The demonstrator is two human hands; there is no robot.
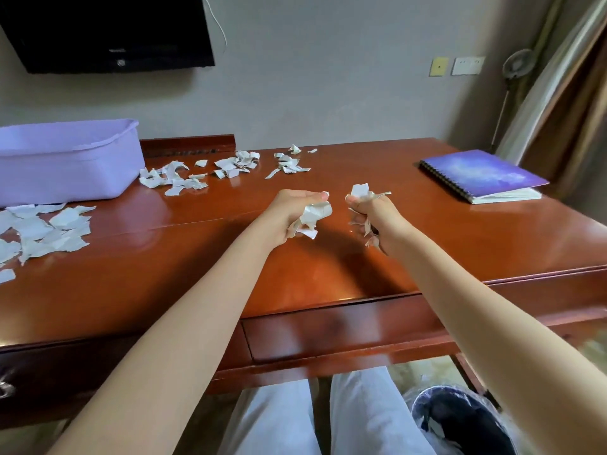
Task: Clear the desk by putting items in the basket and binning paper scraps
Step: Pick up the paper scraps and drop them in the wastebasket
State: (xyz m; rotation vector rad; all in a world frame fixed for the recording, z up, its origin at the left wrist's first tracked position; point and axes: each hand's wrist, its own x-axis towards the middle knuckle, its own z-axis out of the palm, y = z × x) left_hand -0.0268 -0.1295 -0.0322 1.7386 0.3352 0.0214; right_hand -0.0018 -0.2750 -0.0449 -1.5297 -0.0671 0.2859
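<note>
Over the middle of the reddish wooden desk (345, 274), my left hand (289, 213) is closed around a crumpled wad of white paper scraps (312, 218). Just to its right, my right hand (377, 221) grips another bunch of scraps (360, 190) that stick out above and below the fist. More torn scraps lie in a pile at the left edge (42, 231) and in a scattered row at the back (230, 167). A lilac plastic basket (65, 178) stands at the back left. A purple spiral notebook (479, 175) lies at the right.
A bin lined with a clear plastic bag (460, 418) stands on the floor under the desk's right side, beside my legs. A dark screen (108, 31) hangs on the wall above the basket. Curtains (565, 93) hang at the far right.
</note>
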